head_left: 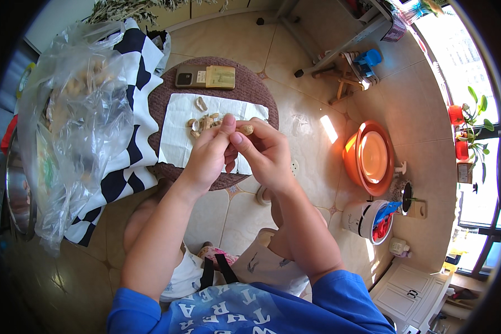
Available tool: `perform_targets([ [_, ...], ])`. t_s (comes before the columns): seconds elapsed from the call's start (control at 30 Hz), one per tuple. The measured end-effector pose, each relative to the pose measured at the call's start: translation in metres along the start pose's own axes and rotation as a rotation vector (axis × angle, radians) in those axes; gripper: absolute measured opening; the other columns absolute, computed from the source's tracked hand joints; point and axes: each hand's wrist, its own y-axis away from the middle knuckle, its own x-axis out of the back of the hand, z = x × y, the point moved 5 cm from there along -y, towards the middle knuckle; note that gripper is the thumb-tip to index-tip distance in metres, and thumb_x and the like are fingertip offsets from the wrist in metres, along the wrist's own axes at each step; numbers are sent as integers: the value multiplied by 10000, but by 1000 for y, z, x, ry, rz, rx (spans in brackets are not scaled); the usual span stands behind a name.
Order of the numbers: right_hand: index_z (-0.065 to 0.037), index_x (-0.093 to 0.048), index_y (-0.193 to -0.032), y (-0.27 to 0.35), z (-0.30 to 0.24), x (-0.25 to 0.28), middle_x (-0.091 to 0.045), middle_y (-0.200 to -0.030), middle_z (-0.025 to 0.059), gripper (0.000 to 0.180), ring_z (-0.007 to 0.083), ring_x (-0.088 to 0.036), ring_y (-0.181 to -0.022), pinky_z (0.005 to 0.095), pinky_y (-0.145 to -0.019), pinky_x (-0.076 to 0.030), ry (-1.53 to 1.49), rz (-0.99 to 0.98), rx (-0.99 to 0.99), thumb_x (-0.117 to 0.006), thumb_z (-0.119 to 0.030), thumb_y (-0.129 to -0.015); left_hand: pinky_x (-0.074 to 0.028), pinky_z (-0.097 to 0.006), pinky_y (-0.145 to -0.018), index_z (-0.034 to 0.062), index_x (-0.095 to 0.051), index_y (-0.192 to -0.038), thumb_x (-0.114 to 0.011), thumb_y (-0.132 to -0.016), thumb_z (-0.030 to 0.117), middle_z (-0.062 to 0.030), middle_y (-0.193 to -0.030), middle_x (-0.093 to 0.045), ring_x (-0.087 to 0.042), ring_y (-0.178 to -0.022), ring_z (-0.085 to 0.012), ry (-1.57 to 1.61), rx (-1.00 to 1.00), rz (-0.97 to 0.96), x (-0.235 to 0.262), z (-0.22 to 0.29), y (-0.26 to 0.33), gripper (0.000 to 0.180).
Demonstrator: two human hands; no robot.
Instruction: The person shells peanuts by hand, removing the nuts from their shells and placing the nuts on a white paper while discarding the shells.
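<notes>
Over the round stool, my two hands meet with their fingertips close together. An unshelled peanut (245, 129) shows between the thumb and fingers of my right hand (268, 153), which is closed on it. My left hand (207, 155) is closed too, its thumb raised right beside the peanut's left end; whatever its fingers pinch is hidden. Beneath them a white paper sheet (172, 131) carries a small heap of peanuts and shell pieces (195, 124), partly covered by my left hand. A lone half shell (201, 103) lies farther back on the paper.
A phone (192, 77) lies at the brown stool cover's (250, 75) far edge. At left, a clear plastic bag (89, 133) with tan contents rests on a black-and-white checkered cloth (142, 61). Orange basins (373, 156) and a white bucket (362, 218) stand at right.
</notes>
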Motion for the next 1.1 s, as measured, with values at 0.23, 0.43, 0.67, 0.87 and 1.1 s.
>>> perform_targets([
  [0.23,34,-684,-957,5,-10,3,-674,-728,68,146,68,-607,-624,239,-543,-492,196,1,-92,-652,-99,-909,-372,-223,-483,55,-583,-780,-335,-1001,565,18,-617,-497,-457,-537,-68,-257,-227,14,3,11,0,609],
  [0.43,43,-682,-870,10,-2,5,-660,-677,64,157,66,-602,-584,248,-517,-494,217,-45,-106,-649,-105,-909,-451,-295,-517,30,-580,-743,-301,-1023,505,-55,-585,-570,-584,-545,-161,-477,-377,-19,-2,8,4,617],
  [0.67,69,-670,-801,11,-4,1,-631,-602,61,246,51,-564,-564,249,-503,-481,138,63,-210,-634,-144,-918,-456,-335,-500,36,-588,-680,-350,-1019,453,-85,-503,-559,-609,-508,-250,-699,-548,143,-5,13,6,588],
  [0.87,68,-676,-767,7,1,2,-622,-576,65,259,58,-542,-541,258,-488,-457,185,92,-156,-635,-146,-908,-455,-336,-501,50,-603,-668,-347,-1020,459,-71,-489,-545,-594,-495,-233,-657,-470,244,-7,12,4,598],
  [1.1,72,-674,-755,8,0,3,-618,-567,70,257,60,-544,-544,260,-491,-458,222,91,-148,-636,-137,-900,-455,-334,-501,45,-613,-673,-341,-1022,466,-69,-482,-536,-583,-486,-227,-660,-492,246,-7,14,5,610],
])
